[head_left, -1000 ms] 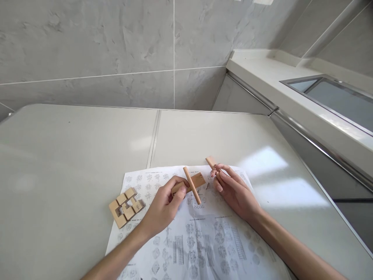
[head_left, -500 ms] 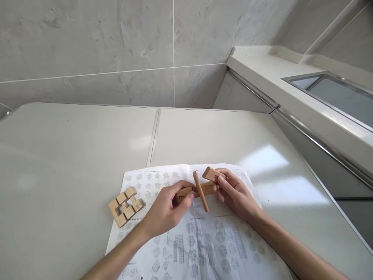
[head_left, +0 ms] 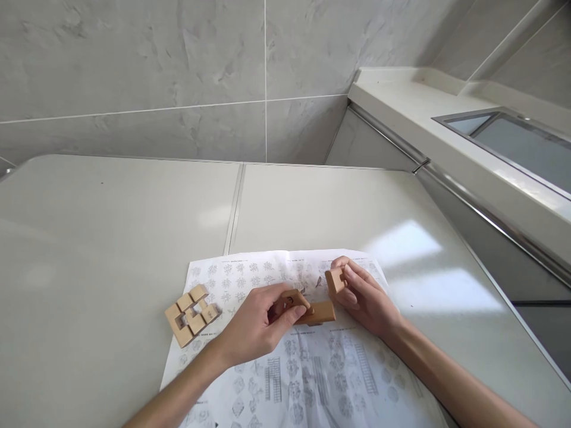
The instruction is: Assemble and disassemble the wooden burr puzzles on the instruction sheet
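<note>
Over the printed paper sheet, my left hand pinches crossed wooden puzzle pieces between thumb and fingers. One flat bar of them sticks out to the right, and another lies over it at an angle with a dark mark on its face. A separate wooden puzzle piece is in the closed fingers of my right hand, just above and right of the crossed pieces, apart from them. My fingers hide parts of all these pieces.
Left of my left hand, a lighter assembly of joined wooden blocks lies on the paper's edge. The pale table has a seam across it. A grey tiled wall stands behind, and a white counter with a sink runs along the right.
My left hand has turned its crossed pieces, so the upright bar now lies flatter. My right hand has drawn slightly away to the right, and its piece now shows its end.
</note>
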{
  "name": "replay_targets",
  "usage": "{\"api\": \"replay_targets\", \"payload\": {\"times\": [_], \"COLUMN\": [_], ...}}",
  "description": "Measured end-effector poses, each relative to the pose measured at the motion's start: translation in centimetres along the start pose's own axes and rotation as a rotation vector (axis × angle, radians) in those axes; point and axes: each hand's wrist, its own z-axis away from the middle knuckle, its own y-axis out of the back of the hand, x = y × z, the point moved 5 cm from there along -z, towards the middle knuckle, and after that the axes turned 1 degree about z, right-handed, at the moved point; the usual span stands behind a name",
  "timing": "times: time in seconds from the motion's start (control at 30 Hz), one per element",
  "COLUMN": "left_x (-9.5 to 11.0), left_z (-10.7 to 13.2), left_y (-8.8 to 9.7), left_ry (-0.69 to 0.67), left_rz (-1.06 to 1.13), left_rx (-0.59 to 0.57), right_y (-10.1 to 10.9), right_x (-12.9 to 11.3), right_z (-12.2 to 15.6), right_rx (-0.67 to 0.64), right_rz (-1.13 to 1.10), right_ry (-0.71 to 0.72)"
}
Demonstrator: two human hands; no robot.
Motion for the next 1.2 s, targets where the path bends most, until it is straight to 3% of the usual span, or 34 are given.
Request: {"api": "replay_targets", "payload": {"times": [0.27, 0.5, 0.77, 1.03, 1.2], "left_x": [-0.1, 0.1, 0.1, -0.3, -0.2], "left_z": [0.0, 0.1, 0.1, 0.1, 0.2], "left_y": [0.1, 0.4, 0.4, 0.3, 0.1], "left_ry": [0.001, 0.000, -0.012, 0.026, 0.027], "left_rz": [0.129, 0.281, 0.297, 0.358, 0.418], "left_rx": [-0.019, -0.054, -0.123, -0.170, -0.215], "right_y": [-1.2, -1.5, -1.3, -1.9, -2.7], "right_x": [-0.5, -0.2, 0.3, 0.0, 0.1], "right_z": [0.4, 0.5, 0.7, 0.8, 0.9], "right_rx": [-0.097, -0.189, -0.234, -0.239, -0.344], "right_rz": [0.155, 0.160, 0.238, 0.255, 0.226], "right_ry": [-0.041, -0.041, 0.007, -0.050, -0.076]}}
